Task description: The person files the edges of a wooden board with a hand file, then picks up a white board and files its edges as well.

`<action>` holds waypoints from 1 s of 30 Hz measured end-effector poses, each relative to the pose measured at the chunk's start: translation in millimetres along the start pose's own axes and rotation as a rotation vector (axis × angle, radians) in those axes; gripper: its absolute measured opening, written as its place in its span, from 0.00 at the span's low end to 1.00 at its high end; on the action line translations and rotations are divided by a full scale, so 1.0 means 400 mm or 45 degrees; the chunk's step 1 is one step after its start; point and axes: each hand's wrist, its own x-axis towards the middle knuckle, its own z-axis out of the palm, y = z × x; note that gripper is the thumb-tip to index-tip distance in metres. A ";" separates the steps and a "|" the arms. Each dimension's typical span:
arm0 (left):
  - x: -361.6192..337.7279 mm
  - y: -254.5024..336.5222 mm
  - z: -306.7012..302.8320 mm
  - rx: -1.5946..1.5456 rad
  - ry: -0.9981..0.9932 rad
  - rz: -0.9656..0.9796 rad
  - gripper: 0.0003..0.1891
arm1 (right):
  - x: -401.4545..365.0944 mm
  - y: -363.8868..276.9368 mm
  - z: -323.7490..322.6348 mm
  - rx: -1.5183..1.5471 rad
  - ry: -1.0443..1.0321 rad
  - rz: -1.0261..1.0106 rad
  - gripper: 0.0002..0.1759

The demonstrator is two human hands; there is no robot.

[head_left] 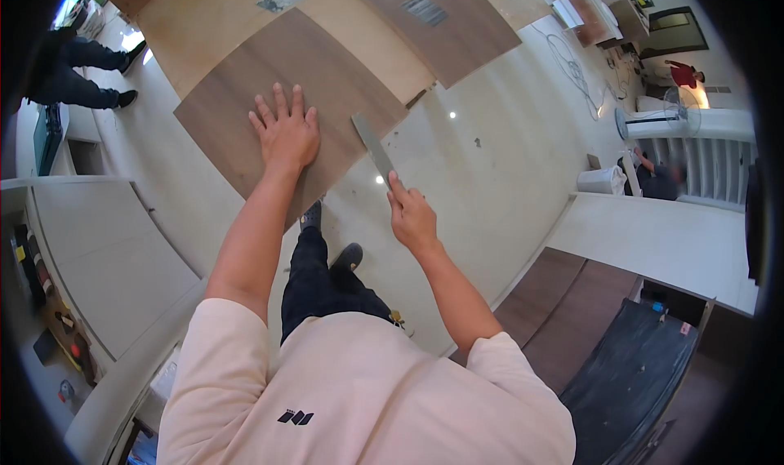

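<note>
My left hand (290, 134) lies flat, fingers spread, on a brown wood-grain panel (237, 89). My right hand (412, 214) is closed round one end of a long grey flat file (373, 148). The file's far end reaches the panel's right edge; whether it touches the edge is hard to tell. The panel rests on a pale wooden work surface (204, 48), and its near corner juts out over the floor above my feet.
A second brown panel (461, 36) with a silvery label lies farther back. Pale cabinets (114, 253) stand at the left, and a white-topped unit (653, 236) at the right. A person's legs (90, 73) show at far left; another person (657, 175) is at the right. Cables (572, 69) trail on the floor.
</note>
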 end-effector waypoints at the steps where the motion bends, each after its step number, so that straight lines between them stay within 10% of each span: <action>1: 0.002 0.004 -0.013 0.018 -0.032 -0.007 0.33 | -0.013 -0.012 0.004 0.016 -0.003 0.017 0.21; 30: 0.004 -0.029 -0.028 -0.010 -0.096 0.083 0.32 | -0.024 -0.063 0.044 -0.021 0.031 -0.071 0.24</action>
